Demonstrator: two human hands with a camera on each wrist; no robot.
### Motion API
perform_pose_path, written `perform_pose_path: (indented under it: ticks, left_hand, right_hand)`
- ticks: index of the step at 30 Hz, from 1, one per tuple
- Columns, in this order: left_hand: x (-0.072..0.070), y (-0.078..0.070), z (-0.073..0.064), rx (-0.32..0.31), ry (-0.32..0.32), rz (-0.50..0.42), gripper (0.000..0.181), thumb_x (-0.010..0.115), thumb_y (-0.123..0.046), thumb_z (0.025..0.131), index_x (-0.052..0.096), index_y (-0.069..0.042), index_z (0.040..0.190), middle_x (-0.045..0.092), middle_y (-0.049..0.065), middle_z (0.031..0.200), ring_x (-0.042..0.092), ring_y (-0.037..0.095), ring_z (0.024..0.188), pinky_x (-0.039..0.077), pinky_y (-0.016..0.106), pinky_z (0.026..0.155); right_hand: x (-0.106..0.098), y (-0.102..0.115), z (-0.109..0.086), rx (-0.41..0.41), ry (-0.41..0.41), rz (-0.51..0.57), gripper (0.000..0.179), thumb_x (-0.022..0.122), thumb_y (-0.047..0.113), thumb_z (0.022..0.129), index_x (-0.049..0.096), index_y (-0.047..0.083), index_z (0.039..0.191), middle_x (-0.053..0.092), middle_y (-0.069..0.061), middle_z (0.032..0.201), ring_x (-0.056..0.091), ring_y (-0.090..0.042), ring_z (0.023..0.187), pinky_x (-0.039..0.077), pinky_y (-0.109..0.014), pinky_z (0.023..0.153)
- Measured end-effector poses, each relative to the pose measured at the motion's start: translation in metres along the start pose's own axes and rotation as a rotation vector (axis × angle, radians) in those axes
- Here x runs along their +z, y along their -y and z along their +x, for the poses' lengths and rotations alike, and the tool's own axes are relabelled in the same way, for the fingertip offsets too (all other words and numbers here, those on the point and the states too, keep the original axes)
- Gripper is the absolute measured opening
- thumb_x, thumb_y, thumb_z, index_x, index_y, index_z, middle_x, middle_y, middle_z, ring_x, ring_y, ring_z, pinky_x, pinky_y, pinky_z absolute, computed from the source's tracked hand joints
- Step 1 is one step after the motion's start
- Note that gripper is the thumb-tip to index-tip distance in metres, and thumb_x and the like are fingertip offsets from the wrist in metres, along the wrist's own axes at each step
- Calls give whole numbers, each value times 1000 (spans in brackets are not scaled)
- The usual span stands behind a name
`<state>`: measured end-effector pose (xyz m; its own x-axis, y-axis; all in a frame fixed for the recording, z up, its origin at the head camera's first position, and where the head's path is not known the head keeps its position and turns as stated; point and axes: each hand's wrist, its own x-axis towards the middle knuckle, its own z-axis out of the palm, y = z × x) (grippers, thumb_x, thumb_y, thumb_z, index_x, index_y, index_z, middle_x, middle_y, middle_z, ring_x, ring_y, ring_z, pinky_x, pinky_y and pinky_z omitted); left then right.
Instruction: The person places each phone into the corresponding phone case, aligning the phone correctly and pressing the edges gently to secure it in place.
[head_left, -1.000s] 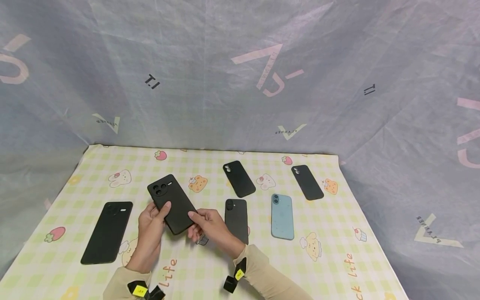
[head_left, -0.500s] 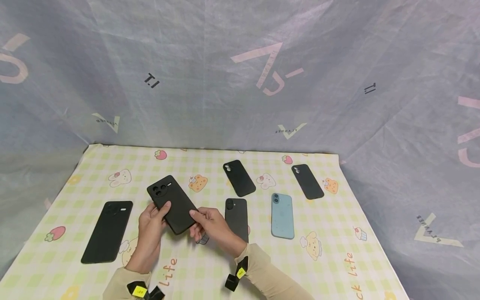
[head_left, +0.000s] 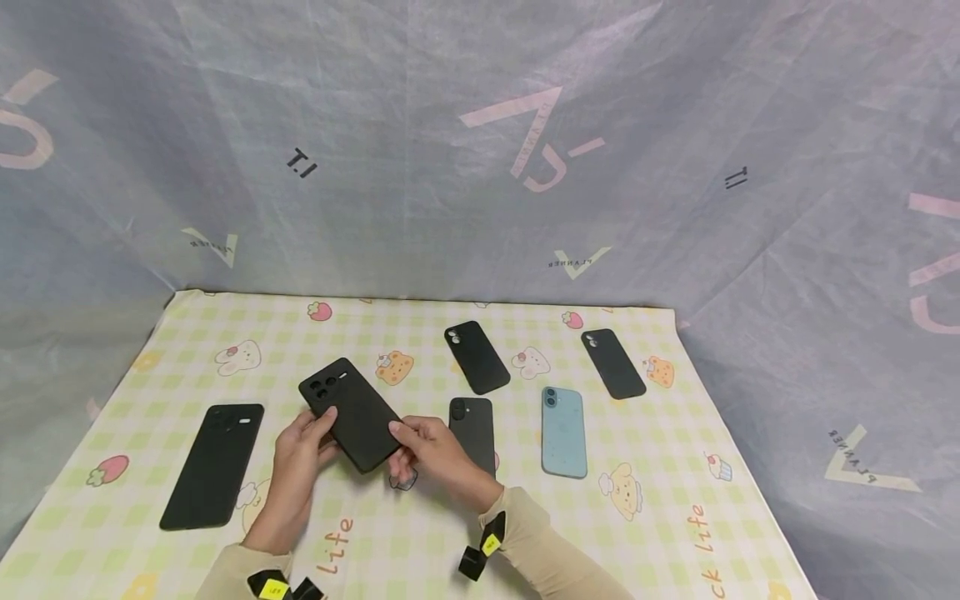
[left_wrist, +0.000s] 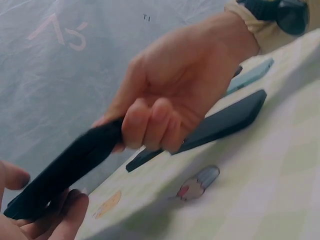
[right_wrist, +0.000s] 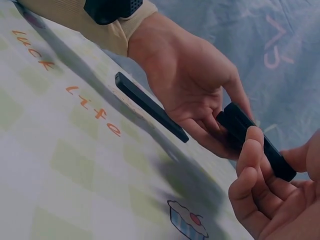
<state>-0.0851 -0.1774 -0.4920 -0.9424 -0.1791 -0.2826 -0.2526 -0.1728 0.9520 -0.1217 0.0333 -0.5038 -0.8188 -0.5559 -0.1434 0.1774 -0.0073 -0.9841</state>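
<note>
A black phone case [head_left: 360, 417] with a round camera area and a small pale slot near its top is held tilted over the table. My left hand [head_left: 296, 450] grips its left side, thumb on the back face. At the lower right corner, my right hand [head_left: 438, 454] pinches the case between thumb and fingers. The left wrist view shows the dark case [left_wrist: 70, 167] edge-on between both hands; I cannot tell whether a phone is inside it. In the right wrist view, the curled fingers of my left hand [right_wrist: 275, 195] lie under the case's end [right_wrist: 270, 155].
On the checked tablecloth [head_left: 660, 467], a black phone-shaped slab [head_left: 213, 467] lies left of my hands. A dark phone [head_left: 472, 433] lies partly behind my right wrist. Farther right are a light blue phone [head_left: 564, 433] and two black cases [head_left: 477, 357] [head_left: 613, 363]. A grey curtain [head_left: 420, 167] hangs behind.
The held case has shifted slightly right and down, with both hands still on it. My right hand has moved a little to the right. The things on the table have not moved.
</note>
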Motion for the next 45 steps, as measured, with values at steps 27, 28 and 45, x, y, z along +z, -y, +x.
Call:
perform_pose_path:
  ticks: [27, 28, 45]
  left_hand:
    - [-45, -18, 4, 3, 40, 188, 70, 52, -53, 112, 51, 4, 153, 63, -10, 116, 66, 3, 95, 56, 18, 82]
    - [-46, -19, 4, -5, 52, 215, 71, 51, -54, 112, 51, 4, 154, 62, -6, 121, 65, 4, 98, 55, 18, 84]
    - [-48, -16, 6, 92, 53, 611, 66, 45, -58, 113, 68, -2, 140, 62, 16, 144, 53, 19, 126, 42, 22, 96]
  right_hand:
    - [-30, 13, -13, -4, 248, -170, 40, 53, 24, 116, 55, 0, 84, 65, 1, 62, 59, -10, 52, 50, -23, 58]
    - [-32, 13, -13, -4, 258, -181, 39, 53, 24, 116, 56, 0, 85, 65, 1, 61, 59, -9, 52, 50, -23, 57]
    - [-35, 20, -12, 15, 351, -265, 38, 56, 25, 114, 57, 2, 84, 63, 0, 59, 57, -10, 51, 46, -30, 54]
